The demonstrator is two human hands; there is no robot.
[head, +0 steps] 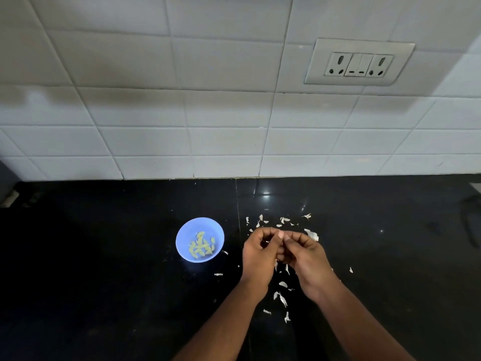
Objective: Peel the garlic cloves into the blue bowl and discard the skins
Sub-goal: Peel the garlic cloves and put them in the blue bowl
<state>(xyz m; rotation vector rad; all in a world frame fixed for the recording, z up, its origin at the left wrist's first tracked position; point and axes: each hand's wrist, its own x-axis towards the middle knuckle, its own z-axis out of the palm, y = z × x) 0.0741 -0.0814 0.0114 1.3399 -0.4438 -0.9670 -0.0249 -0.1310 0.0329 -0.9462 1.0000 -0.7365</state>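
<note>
A small blue bowl (182, 237) sits on the black counter with several pale peeled garlic cloves (201, 246) inside. To its right my left hand (257, 254) and my right hand (305, 259) meet above the counter, fingers curled toward each other and fingertips pinching together. Whatever they pinch is hidden between the fingers, so I cannot make out a clove. White garlic skins (282, 299) lie scattered on the counter around and beneath both hands, with a larger piece (312, 234) just beyond my right hand.
The black counter (104, 256) runs back to a white tiled wall (208, 126) with a socket panel (359, 62) at upper right. A dark object (471, 220) lies at the far right edge.
</note>
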